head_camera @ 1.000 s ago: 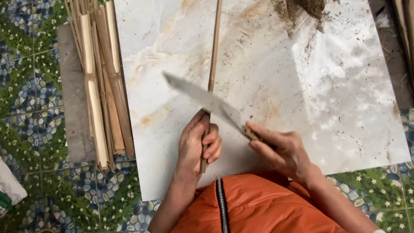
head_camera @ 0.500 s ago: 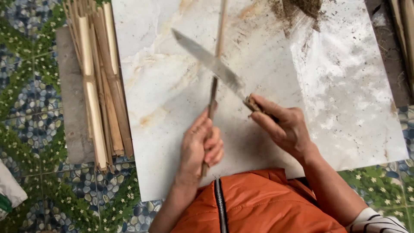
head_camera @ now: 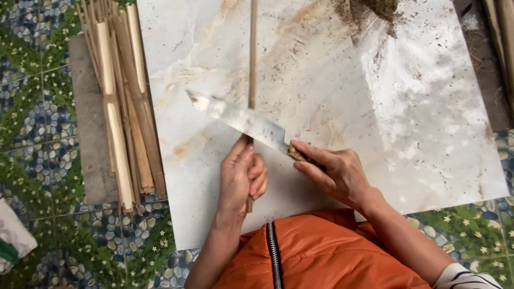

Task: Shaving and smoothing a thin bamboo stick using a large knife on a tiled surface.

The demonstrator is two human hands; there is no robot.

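At far left, a white cloth or bag (head_camera: 13, 235) lies on the patterned pebble-print floor tiles (head_camera: 32, 107), partly out of frame. Right of it, a bundle of split bamboo strips (head_camera: 123, 107) rests lengthwise on a grey slab (head_camera: 88, 134), touching the left edge of the marble-pattern tile (head_camera: 428, 134).

Left hand (head_camera: 241, 176): clenched around the near end of a thin bamboo stick (head_camera: 252, 53), thumb side toward the far edge. The stick lies on the marble-pattern tile and runs straight away from the person to the far edge of the view; a short stub shows below the fist.

Right hand (head_camera: 334, 174): grasping the handle of a large knife (head_camera: 241, 120), fingers wrapped, index finger extended along the handle. The blade points left and slightly far, crossing over the stick just beyond the left hand's fingertips. Whether the edge touches the stick cannot be told.

Far right of the tile: dark soil-like debris (head_camera: 375, 13) scattered near the far edge. Near centre, an orange zipped jacket (head_camera: 321, 251).
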